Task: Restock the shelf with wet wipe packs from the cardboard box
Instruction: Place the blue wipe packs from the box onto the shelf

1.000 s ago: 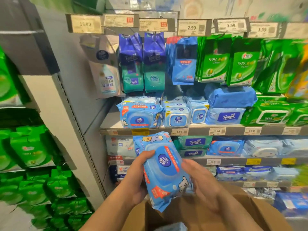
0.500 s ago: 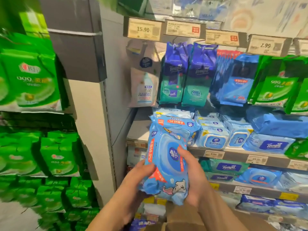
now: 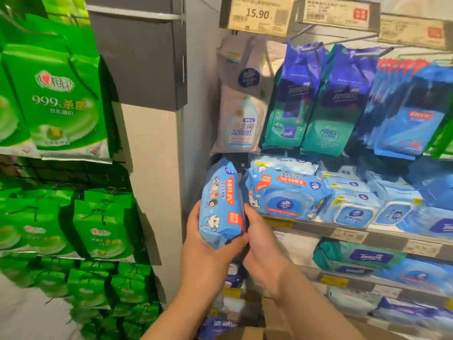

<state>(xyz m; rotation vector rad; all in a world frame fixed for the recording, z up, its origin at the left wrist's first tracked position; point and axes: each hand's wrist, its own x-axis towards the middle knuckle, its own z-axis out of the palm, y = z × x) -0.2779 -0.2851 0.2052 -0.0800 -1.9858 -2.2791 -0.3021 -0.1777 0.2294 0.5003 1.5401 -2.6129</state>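
Head view, blue wet wipe pack (image 3: 221,204) held on edge at left end of shelf (image 3: 318,229), left hand (image 3: 203,244) cupping its bottom, right hand (image 3: 257,241) fingers curled against its right side, matching packs (image 3: 286,192) stacked just right, cardboard box (image 3: 252,333) at near edge
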